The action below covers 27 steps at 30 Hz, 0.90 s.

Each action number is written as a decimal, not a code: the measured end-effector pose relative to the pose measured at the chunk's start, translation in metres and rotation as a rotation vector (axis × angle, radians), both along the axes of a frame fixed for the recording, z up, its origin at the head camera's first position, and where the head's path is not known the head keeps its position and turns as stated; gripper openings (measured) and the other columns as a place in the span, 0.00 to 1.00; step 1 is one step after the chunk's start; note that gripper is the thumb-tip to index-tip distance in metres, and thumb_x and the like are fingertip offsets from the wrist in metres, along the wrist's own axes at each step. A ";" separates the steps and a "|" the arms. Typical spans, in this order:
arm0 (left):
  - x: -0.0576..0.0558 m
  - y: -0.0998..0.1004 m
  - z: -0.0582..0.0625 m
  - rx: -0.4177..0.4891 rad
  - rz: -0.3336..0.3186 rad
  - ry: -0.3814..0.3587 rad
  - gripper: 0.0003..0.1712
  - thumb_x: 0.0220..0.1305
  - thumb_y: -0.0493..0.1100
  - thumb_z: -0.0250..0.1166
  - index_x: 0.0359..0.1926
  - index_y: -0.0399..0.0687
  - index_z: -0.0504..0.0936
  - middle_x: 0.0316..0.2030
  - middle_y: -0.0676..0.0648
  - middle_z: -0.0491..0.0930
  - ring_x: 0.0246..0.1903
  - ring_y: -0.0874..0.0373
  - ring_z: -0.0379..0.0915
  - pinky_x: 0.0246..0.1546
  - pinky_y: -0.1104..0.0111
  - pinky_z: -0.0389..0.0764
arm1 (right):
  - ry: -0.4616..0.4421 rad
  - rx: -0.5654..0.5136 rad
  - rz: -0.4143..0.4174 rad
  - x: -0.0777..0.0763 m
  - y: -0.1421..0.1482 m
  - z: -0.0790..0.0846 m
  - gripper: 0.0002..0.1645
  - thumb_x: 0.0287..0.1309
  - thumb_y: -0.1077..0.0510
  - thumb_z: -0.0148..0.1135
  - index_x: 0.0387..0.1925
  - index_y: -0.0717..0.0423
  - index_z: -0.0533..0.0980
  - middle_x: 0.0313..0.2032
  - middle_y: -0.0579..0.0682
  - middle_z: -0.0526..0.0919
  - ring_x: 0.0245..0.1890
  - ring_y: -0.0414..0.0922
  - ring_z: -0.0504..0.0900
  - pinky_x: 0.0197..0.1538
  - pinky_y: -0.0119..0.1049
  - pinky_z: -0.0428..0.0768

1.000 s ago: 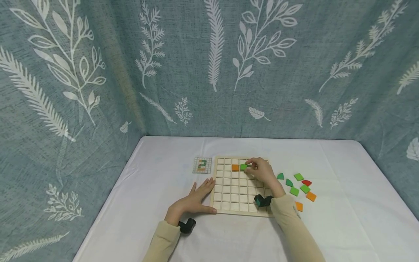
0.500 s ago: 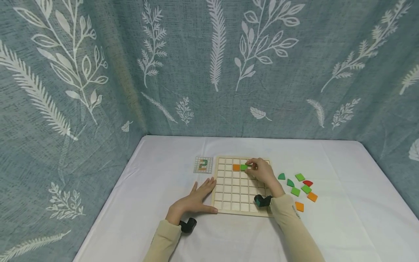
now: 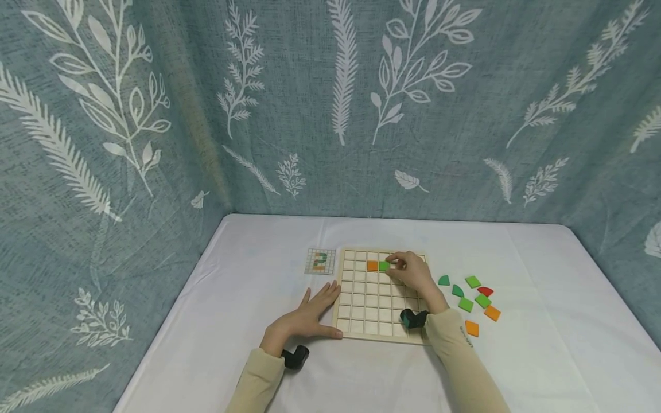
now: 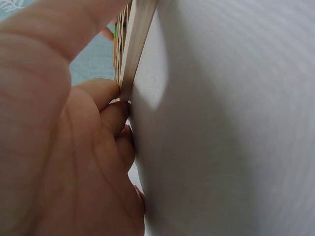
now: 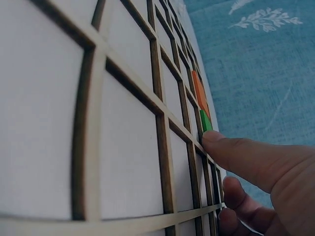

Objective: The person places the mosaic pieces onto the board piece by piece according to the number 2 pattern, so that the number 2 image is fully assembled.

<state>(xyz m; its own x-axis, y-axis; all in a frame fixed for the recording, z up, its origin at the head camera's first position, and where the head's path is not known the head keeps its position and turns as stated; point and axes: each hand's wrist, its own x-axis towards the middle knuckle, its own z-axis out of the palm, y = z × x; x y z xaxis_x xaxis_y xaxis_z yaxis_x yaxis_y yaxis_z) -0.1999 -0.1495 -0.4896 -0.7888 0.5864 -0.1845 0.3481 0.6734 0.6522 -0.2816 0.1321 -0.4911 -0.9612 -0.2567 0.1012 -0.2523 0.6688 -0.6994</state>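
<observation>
A pale wooden grid board (image 3: 356, 312) lies on the white table. My left hand (image 3: 304, 315) is spread at its lower left corner, fingers touching the left edge and thumb along the front edge; the left wrist view shows the fingers against the board's rim (image 4: 138, 42). Near the board's far side, an orange square tile (image 3: 372, 265) sits in a cell beside a light green square tile (image 3: 384, 266). My right hand (image 3: 412, 271) pinches at the green tile's right side, with the thumb on the green tile (image 5: 205, 121) in the right wrist view. The fingertips partly hide that spot.
Left of the board's far corner lies a small pattern card (image 3: 320, 261). To the right are scattered loose pieces: dark green quarter circles (image 3: 443, 280), a red piece (image 3: 485, 291), light green squares (image 3: 466, 304) and orange squares (image 3: 472, 328). A patterned curtain (image 3: 310, 115) surrounds the table.
The right hand stays almost in place at the green tile; a sliver of green seen earlier between its fingertips is now hidden. The left hand keeps its position on the board.
</observation>
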 end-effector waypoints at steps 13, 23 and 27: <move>-0.001 0.000 0.000 -0.004 -0.001 0.003 0.59 0.51 0.57 0.69 0.72 0.42 0.43 0.72 0.43 0.38 0.72 0.49 0.29 0.68 0.47 0.25 | 0.004 0.004 -0.008 0.002 0.006 0.001 0.16 0.54 0.58 0.65 0.45 0.58 0.80 0.29 0.52 0.76 0.26 0.43 0.70 0.28 0.34 0.66; -0.001 0.000 0.000 0.000 0.001 0.006 0.59 0.50 0.57 0.69 0.72 0.41 0.44 0.72 0.42 0.39 0.72 0.48 0.30 0.68 0.46 0.26 | 0.039 -0.005 -0.005 0.002 0.020 0.004 0.17 0.55 0.59 0.64 0.46 0.61 0.79 0.30 0.54 0.75 0.24 0.44 0.68 0.25 0.33 0.65; -0.002 0.000 0.000 0.004 -0.002 0.005 0.59 0.50 0.57 0.69 0.72 0.40 0.44 0.72 0.42 0.39 0.72 0.47 0.29 0.68 0.46 0.26 | 0.045 -0.020 0.003 0.003 0.026 0.005 0.17 0.55 0.59 0.64 0.47 0.62 0.78 0.29 0.54 0.75 0.25 0.45 0.70 0.26 0.33 0.66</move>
<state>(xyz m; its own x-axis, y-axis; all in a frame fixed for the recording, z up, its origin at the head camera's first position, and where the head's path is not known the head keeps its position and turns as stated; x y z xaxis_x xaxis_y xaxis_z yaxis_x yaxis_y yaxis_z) -0.2016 -0.1499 -0.4900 -0.7887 0.5883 -0.1785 0.3521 0.6702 0.6533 -0.2788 0.1585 -0.4866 -0.9547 -0.2574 0.1493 -0.2859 0.6542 -0.7002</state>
